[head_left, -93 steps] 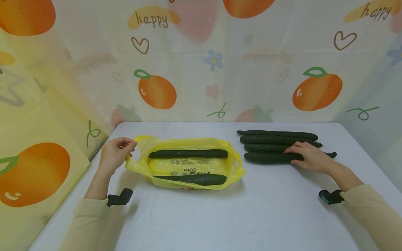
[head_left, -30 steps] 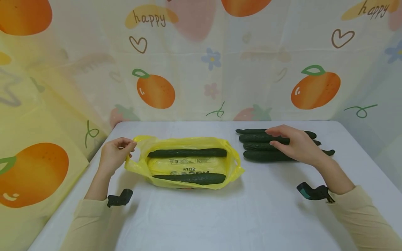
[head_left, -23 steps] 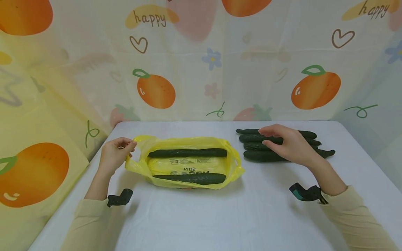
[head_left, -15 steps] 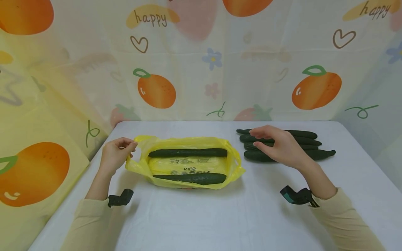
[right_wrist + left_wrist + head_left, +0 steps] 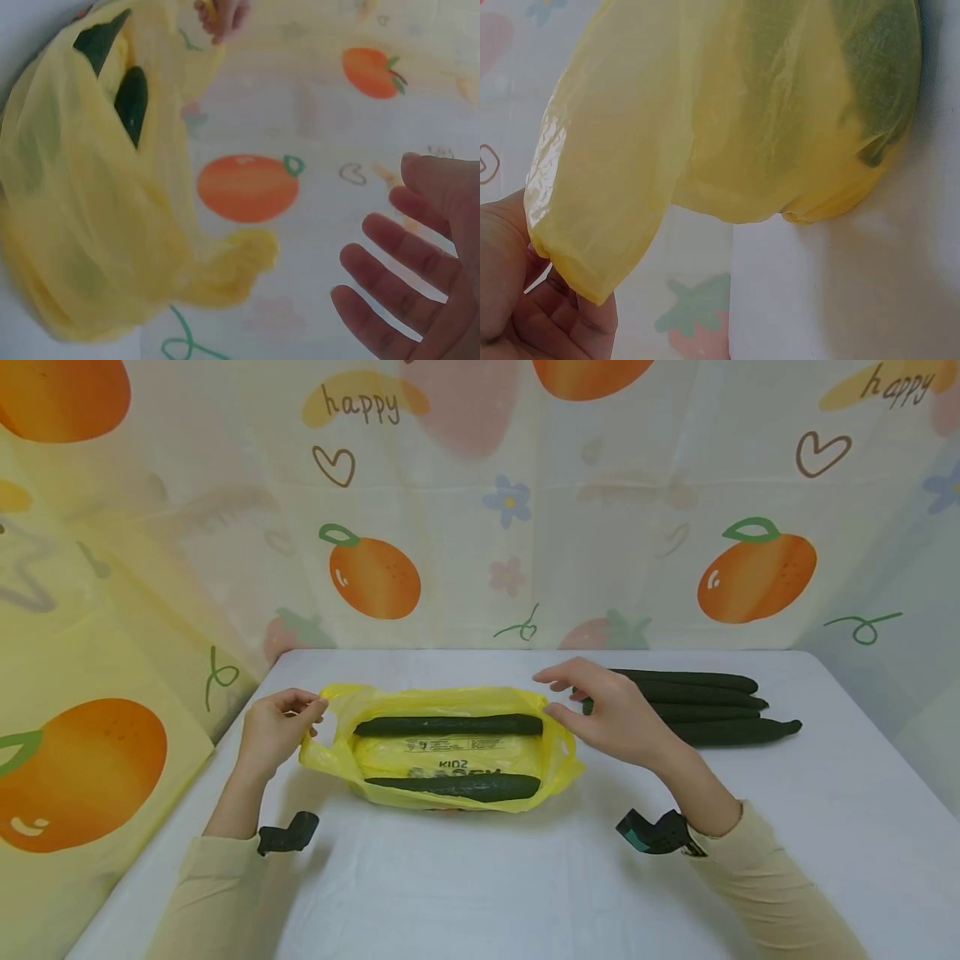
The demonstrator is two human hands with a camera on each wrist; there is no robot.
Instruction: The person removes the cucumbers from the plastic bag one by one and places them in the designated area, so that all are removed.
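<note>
A yellow plastic bag point(image 5: 450, 747) lies open on the white table point(image 5: 525, 877) with two dark green cucumbers point(image 5: 448, 726) inside, one at the back and one at the front point(image 5: 457, 787). My left hand point(image 5: 273, 727) pinches the bag's left handle point(image 5: 570, 247). My right hand point(image 5: 600, 710) hovers open and empty just above the bag's right edge, fingers spread point(image 5: 405, 277). Several more cucumbers point(image 5: 705, 706) lie in a row on the table behind and to the right of that hand.
A curtain printed with oranges and hearts point(image 5: 480, 502) closes off the back and both sides of the table. Bare tabletop stretches in front of the bag and toward the near edge.
My right hand has left the row of cucumbers and moved left, empty, to the bag's right edge. The left hand and the bag have stayed put.
</note>
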